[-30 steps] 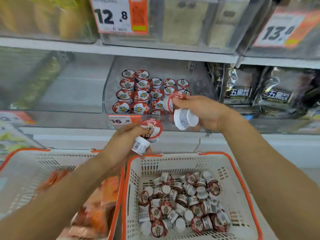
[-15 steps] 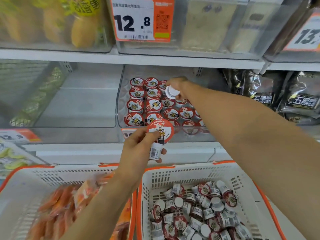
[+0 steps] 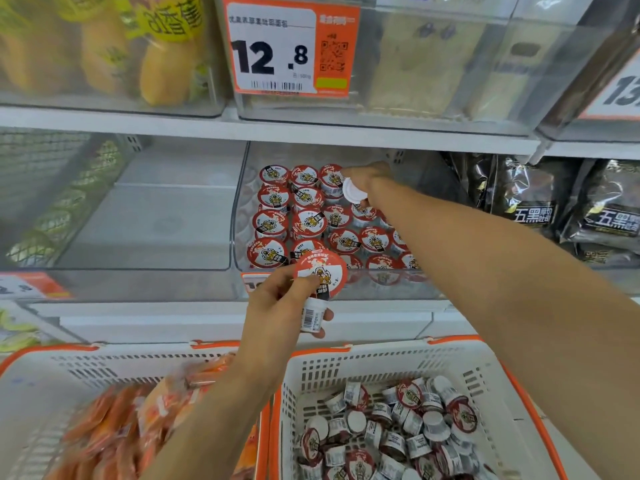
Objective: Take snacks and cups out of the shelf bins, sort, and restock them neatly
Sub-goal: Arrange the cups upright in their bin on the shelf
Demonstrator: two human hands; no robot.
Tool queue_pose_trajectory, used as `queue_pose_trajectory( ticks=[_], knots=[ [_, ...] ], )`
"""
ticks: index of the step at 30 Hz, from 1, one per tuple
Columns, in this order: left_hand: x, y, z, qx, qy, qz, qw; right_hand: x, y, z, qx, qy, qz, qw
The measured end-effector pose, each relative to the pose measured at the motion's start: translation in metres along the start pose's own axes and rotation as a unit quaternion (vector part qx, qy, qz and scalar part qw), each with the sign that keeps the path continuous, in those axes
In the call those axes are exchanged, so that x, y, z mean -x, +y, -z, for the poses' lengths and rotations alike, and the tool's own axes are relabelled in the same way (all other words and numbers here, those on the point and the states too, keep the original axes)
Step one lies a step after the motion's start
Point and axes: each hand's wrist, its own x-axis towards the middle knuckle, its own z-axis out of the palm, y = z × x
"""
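The left hand holds a small white plastic cup with a round red foil lid in front of the shelf edge, thumb on the lid and fingers curled round the barcoded body, lid tilted toward the camera. The right hand reaches deep into the clear plastic shelf bin, its fingers closed on another small white cup whose pale base faces the camera, at the back row's right end. Inside that bin, red-lidded cups stand upright in rows (lids up, packed side by side), filling the left and front portions.

Below, a white perforated basket with orange rim holds a loose jumble of the same cups, lying at all angles. Beside it on the left, a second white basket with orange trim contains orange snack packets. Above the bin hangs an orange-and-white price tag reading 12.8. Black foil bags with white characters sit in the neighbouring compartment to the right.
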Motion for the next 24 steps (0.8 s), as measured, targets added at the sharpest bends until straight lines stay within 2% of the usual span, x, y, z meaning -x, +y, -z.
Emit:
queue_pose_trajectory(
  ticks=[6,8,11,13,16,20,24],
  knots=[
    [-0.003,0.001,-0.005,0.0,-0.01,-0.002,1.0,0.027,0.016,0.014,-0.022,-0.095,0.078,0.992],
    [-0.003,0.001,-0.006,0.002,-0.01,-0.004,1.0,0.039,0.026,0.016,0.024,-0.107,0.137,0.984],
    [-0.002,-0.001,-0.007,-0.002,-0.009,-0.006,1.0,0.049,0.046,0.019,0.18,-0.103,0.297,0.932],
    [-0.001,-0.002,-0.007,0.0,-0.008,-0.008,1.0,0.047,0.055,0.019,0.226,-0.077,0.369,0.898],
    [0.001,-0.001,-0.007,0.002,-0.007,-0.009,1.0,0.042,0.06,0.018,0.241,-0.049,0.382,0.891],
    [0.0,0.0,-0.006,-0.003,-0.004,-0.01,1.0,0.037,0.058,0.017,0.233,-0.073,0.398,0.884],
    [-0.001,-0.002,-0.004,-0.011,-0.006,-0.009,1.0,0.033,0.059,0.012,0.224,-0.061,0.392,0.89]
  ],
)
